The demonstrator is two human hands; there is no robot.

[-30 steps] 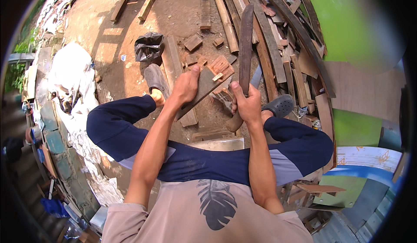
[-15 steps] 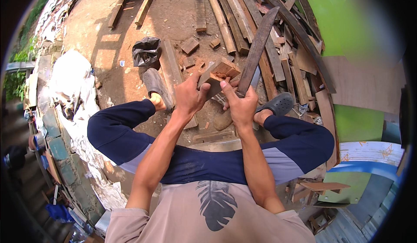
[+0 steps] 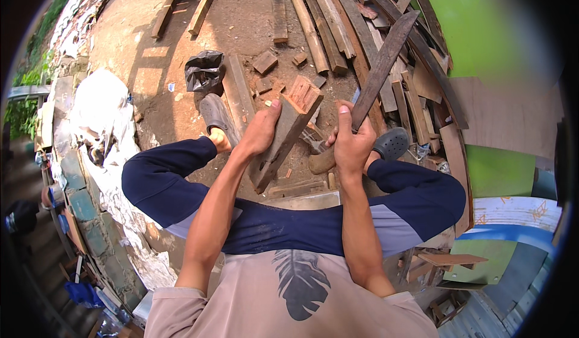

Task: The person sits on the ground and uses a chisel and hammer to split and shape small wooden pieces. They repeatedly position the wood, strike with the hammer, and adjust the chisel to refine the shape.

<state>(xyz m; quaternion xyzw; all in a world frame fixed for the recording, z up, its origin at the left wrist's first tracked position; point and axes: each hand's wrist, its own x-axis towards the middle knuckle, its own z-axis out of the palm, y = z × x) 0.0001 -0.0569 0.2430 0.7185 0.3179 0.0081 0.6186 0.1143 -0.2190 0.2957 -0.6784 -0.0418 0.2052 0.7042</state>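
My left hand (image 3: 261, 130) is closed around a short, thick wooden block (image 3: 283, 134), tilted so its far end shows a pale reddish cut face. In my right hand (image 3: 353, 142) is a machete (image 3: 386, 69), gripped by its wooden handle (image 3: 322, 161). Its long dark blade slants up and to the right, apart from the block. Below and between my hands, on the ground, lie wood offcuts (image 3: 298, 189).
Long planks (image 3: 319, 24) and a heap of scrap wood (image 3: 416, 96) lie at the far right. A black plastic bag (image 3: 204, 71) and small wood blocks (image 3: 265, 62) are on the dirt ahead. A wooden frame (image 3: 199, 6) stands at the far left.
The wooden block has been turned, its cut end now facing away and its length toward me. My right hand with the machete has moved right, away from the block.
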